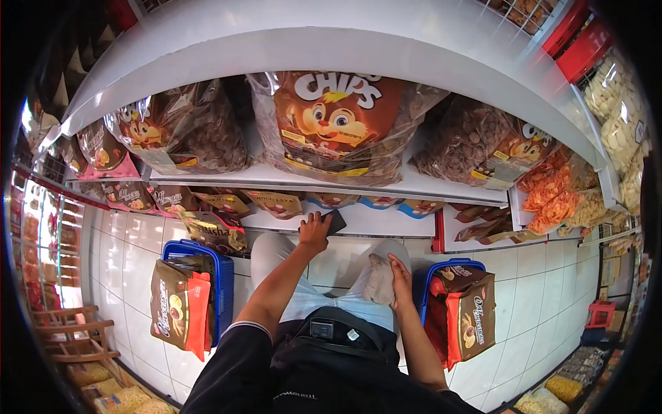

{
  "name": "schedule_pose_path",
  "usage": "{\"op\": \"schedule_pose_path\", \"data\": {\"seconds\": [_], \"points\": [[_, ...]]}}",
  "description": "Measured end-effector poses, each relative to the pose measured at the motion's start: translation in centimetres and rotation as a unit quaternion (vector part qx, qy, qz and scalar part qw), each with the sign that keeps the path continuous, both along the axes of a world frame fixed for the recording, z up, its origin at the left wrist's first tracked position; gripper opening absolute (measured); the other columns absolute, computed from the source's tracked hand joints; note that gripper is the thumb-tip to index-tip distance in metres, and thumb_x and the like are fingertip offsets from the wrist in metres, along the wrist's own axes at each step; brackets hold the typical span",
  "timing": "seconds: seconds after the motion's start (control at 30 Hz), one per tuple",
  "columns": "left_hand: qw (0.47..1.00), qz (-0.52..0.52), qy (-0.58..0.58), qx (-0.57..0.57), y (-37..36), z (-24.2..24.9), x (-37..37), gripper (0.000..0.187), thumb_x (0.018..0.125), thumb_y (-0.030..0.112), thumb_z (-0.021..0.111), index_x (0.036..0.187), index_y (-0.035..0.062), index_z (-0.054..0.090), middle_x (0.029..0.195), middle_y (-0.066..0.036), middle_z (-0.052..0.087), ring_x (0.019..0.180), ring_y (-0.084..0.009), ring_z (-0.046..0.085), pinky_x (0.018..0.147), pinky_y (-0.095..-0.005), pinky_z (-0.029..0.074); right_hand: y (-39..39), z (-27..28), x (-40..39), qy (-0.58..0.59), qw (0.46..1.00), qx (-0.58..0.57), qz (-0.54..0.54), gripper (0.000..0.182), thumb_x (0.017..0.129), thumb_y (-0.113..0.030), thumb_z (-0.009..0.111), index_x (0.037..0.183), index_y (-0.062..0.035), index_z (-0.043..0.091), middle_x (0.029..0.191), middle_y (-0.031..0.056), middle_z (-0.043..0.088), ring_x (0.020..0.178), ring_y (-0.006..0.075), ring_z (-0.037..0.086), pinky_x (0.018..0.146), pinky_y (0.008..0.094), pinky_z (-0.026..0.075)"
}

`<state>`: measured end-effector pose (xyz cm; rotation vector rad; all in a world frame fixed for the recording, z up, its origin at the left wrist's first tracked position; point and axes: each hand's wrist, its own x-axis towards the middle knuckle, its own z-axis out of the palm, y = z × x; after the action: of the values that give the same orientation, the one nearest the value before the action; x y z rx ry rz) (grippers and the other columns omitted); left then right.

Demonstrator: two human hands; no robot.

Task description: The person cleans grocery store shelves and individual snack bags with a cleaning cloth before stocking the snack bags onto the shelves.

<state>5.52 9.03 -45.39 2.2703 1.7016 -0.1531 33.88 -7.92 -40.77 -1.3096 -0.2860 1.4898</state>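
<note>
Grey cloth (377, 279) touches the right hand (400, 279); dark object (336, 222), the left hand (314, 232).

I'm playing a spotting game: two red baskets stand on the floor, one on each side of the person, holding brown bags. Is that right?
Not quite: the head view shows the left basket and right basket are blue, not red. They do stand either side, holding brown bags.

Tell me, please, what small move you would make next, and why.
I would probably lift the cloth from the right knee to the low shelf: the right hand is already at it, the shelf shows a bare stretch, and the left hand is at a dark item there.
</note>
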Motion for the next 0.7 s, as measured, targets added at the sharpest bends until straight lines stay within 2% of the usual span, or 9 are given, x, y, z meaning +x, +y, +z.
{"op": "schedule_pose_path", "data": {"seconds": [0.3, 0.47, 0.7], "points": [[1.000, -0.019, -0.010, 0.008, 0.0, 0.2, 1.2, 0.088, 0.076, 0.023, 0.093, 0.154, 0.0203, 0.053, 0.143, -0.018, 0.059, 0.136, -0.0383, 0.056, 0.103, -0.0572, 0.055, 0.0, 1.1, -0.2, 0.028, 1.000, -0.005, 0.010, 0.038, 0.115, -0.030, 0.065, 0.146, -0.0096, 0.071, 0.129, 0.0083, 0.075, 0.114, 0.0182, 0.073, 0.099, 0.0348, 0.061], [0.998, 0.004, -0.056, -0.018, 0.2, 0.8, 3.6, 0.090, 0.073, 0.031, 0.096, 0.151, 0.0173, 0.053, 0.140, -0.021, 0.059, 0.133, -0.0402, 0.059, 0.099, -0.0566, 0.058, -0.1, -1.0, 0.2, 0.004, 1.000, 0.000, 0.009, 0.038, 0.114, -0.031, 0.067, 0.145, -0.0092, 0.072, 0.129, 0.0069, 0.075, 0.114, 0.0170, 0.072, 0.100, 0.0322, 0.059], [0.991, 0.068, -0.105, -0.055, 0.3, 0.5, 8.6, 0.097, 0.071, 0.044, 0.096, 0.149, 0.0139, 0.048, 0.136, -0.024, 0.056, 0.126, -0.0435, 0.062, 0.095, -0.0539, 0.063, -0.5, -0.8, 0.5, 0.018, 1.000, -0.007, 0.007, 0.038, 0.114, -0.030, 0.068, 0.144, -0.0083, 0.072, 0.129, 0.0061, 0.074, 0.114, 0.0167, 0.071, 0.100, 0.0314, 0.059]]}}
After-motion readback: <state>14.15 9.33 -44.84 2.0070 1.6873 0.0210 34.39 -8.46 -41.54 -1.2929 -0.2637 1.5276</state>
